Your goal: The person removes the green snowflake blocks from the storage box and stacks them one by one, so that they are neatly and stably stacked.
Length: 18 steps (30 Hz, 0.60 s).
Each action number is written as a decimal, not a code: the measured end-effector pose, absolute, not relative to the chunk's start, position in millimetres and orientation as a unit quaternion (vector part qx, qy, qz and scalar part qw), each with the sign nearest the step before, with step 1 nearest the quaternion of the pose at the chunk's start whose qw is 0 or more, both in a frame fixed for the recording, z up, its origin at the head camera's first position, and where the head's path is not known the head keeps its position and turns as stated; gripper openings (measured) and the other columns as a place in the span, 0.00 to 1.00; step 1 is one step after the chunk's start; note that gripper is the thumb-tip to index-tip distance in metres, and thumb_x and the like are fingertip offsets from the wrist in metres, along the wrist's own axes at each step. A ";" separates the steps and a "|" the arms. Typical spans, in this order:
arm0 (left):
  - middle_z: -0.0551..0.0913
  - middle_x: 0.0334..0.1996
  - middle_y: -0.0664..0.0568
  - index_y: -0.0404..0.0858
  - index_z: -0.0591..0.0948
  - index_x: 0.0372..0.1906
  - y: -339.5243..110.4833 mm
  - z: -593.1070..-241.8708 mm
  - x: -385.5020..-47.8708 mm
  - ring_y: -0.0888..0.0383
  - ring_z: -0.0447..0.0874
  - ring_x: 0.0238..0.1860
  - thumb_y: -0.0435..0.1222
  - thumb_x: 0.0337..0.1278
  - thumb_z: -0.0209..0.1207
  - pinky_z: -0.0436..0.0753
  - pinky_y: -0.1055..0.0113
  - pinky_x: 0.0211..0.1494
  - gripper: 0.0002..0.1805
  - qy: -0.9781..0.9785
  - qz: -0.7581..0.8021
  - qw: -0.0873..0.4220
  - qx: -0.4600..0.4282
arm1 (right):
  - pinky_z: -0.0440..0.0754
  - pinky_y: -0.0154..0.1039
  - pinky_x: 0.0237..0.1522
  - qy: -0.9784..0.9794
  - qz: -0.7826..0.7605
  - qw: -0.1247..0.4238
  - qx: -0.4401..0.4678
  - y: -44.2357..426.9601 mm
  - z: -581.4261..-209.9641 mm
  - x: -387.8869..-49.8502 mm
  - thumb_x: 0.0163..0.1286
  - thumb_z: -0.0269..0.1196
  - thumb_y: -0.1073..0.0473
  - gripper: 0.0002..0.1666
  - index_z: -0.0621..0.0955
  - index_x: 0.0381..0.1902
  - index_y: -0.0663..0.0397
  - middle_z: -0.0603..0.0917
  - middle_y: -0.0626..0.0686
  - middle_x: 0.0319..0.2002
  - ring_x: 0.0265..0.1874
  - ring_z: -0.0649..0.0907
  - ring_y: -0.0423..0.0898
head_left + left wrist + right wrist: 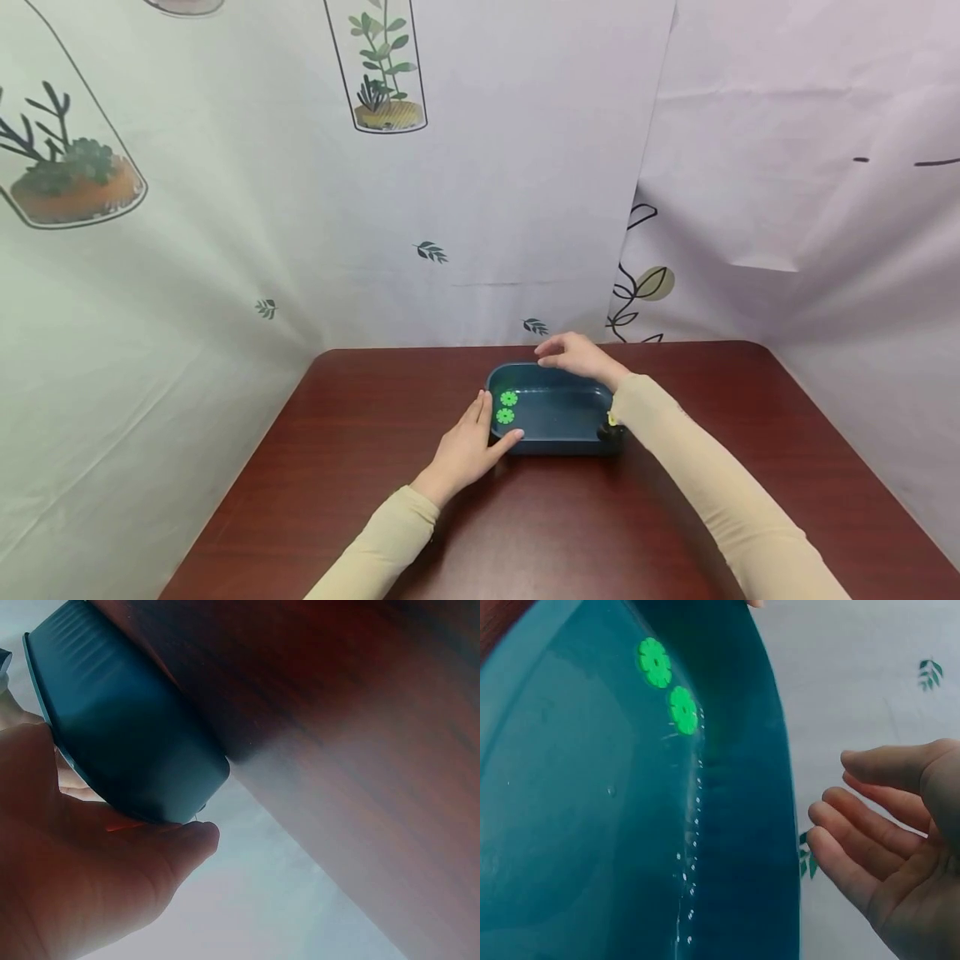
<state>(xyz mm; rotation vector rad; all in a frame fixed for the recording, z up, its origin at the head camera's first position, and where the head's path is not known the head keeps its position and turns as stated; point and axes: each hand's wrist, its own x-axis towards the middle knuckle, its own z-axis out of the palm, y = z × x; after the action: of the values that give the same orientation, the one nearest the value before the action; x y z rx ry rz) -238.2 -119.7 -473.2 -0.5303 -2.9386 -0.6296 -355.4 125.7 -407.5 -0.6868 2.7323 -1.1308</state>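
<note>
A dark blue-green oblong tray (562,447) sits on the table. Two bright green flower-shaped discs, one farther back (509,398) and one nearer the front (506,416), lie inside it at the left end. My left hand (467,450) rests against the tray's left front corner, fingers stretched along the left side and thumb at the front rim. In the left wrist view, the thumb (184,847) lies along the rim. Over the back rim hovers my right hand (577,354), fingers loosely bent with nothing between them. The right wrist view shows those fingers (862,832) apart from the tray wall.
The reddish-brown wooden table (360,467) extends around the tray. Behind it hangs a pale cloth (517,208) printed with plants and jars. A small black object (609,432) with a yellow bit shows below the right cuff, at the tray's right front corner.
</note>
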 end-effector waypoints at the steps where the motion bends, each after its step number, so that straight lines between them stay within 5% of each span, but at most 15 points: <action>1: 0.56 0.77 0.35 0.28 0.56 0.78 -119.7 -473.3 -238.2 0.44 0.62 0.75 0.70 0.65 0.45 0.75 0.50 0.65 0.55 -0.962 -0.205 0.046 -0.174 | 0.78 0.55 0.58 0.898 -0.371 0.056 -0.230 123.4 -408.4 -355.5 0.72 0.65 0.57 0.19 0.84 0.57 0.57 0.84 0.59 0.56 0.55 0.82 0.56; 18: 0.57 0.77 0.36 0.28 0.55 0.78 -120.9 -476.1 -239.8 0.44 0.62 0.75 0.72 0.65 0.43 0.75 0.50 0.65 0.56 -0.964 -0.197 0.047 -0.174 | 0.84 0.47 0.52 0.890 -0.312 0.111 -0.313 95.2 -414.2 -357.5 0.70 0.66 0.60 0.22 0.82 0.60 0.62 0.84 0.59 0.55 0.52 0.85 0.52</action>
<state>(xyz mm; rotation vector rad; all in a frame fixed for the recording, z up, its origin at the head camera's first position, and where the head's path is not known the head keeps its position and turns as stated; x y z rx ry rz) -239.8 -120.9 -476.1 -0.5310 -2.9409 -0.6020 -357.5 95.2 -414.2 -0.9184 2.6145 -0.9165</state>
